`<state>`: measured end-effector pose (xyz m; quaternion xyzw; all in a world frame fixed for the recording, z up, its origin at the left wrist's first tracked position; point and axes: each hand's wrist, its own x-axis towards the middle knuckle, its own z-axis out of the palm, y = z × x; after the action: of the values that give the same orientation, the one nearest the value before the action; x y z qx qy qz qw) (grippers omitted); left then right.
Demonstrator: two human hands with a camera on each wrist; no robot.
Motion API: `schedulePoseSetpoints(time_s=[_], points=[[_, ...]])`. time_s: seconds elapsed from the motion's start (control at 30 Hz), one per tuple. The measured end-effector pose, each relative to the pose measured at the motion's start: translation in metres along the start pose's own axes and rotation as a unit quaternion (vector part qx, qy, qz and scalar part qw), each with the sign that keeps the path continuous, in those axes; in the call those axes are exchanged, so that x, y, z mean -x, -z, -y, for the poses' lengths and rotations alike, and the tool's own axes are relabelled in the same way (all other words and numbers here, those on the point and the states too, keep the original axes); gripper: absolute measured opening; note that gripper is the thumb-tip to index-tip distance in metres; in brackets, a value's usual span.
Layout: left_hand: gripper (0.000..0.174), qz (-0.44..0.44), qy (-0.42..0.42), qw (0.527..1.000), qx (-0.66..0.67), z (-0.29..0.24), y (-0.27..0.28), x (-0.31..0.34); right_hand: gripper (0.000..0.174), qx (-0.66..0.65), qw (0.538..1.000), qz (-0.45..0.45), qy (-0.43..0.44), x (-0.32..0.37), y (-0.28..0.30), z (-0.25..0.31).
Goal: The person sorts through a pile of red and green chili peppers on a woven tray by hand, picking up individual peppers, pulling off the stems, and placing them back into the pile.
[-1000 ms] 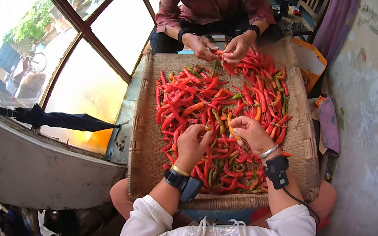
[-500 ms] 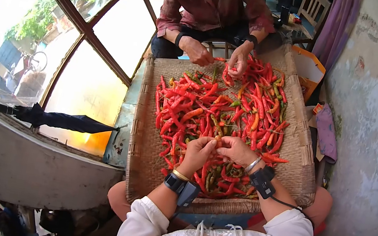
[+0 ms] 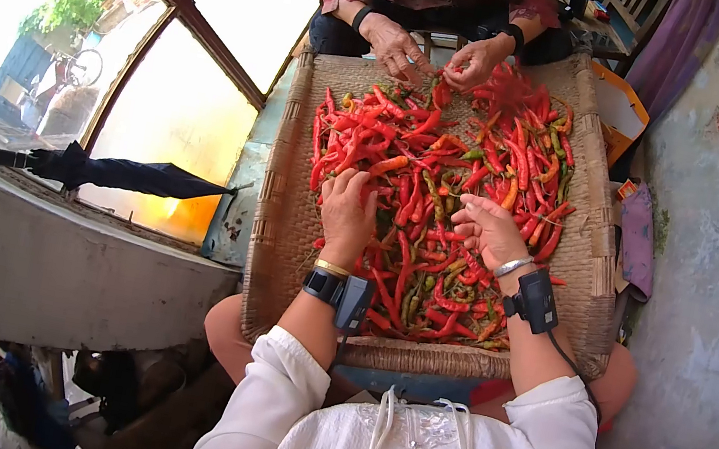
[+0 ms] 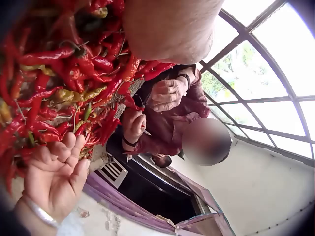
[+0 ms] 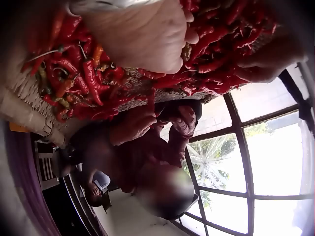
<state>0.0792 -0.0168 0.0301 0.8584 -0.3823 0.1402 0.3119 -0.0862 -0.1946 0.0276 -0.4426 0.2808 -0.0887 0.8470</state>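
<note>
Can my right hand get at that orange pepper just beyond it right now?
Probably yes. Your right hand looks empty, its fingers loosely curled, and the orange pepper lies close by with nothing seen covering most of it.

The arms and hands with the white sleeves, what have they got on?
White sleeves end before the wrists; the hands wear no gloves. The left wrist has a golden bracelet and a black strap with a dark box. The right wrist has a silver bracelet and a black box with a thin dark cable.
</note>
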Motion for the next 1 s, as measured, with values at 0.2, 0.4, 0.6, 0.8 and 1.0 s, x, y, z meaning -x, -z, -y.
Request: schedulePoseSetpoints(time_s=[0.2,0.4,0.6,0.8,1.0], points=[[0.051,0.012,0.024,0.995,-0.095,0.001,-0.005,0.005,0.030,0.055,0.998,0.019,-0.025,0.000,-0.007,-0.010],[0.024,0.088,0.000,0.992,-0.086,0.009,-0.007,0.005,0.030,0.075,0.997,0.007,-0.034,0.000,-0.007,-0.016],[0.011,0.072,-0.151,0.984,0.056,-0.008,-0.021,0.013,0.032,0.140,0.989,0.005,-0.037,0.001,-0.012,-0.022],[0.012,0.139,-0.229,0.949,0.169,-0.045,-0.009,0.017,0.032,0.220,0.972,0.074,0.028,0.009,-0.025,-0.017],[0.012,0.206,-0.200,0.921,0.264,-0.050,-0.010,0.023,0.021,0.099,0.993,0.049,0.043,0.005,-0.027,-0.020]])
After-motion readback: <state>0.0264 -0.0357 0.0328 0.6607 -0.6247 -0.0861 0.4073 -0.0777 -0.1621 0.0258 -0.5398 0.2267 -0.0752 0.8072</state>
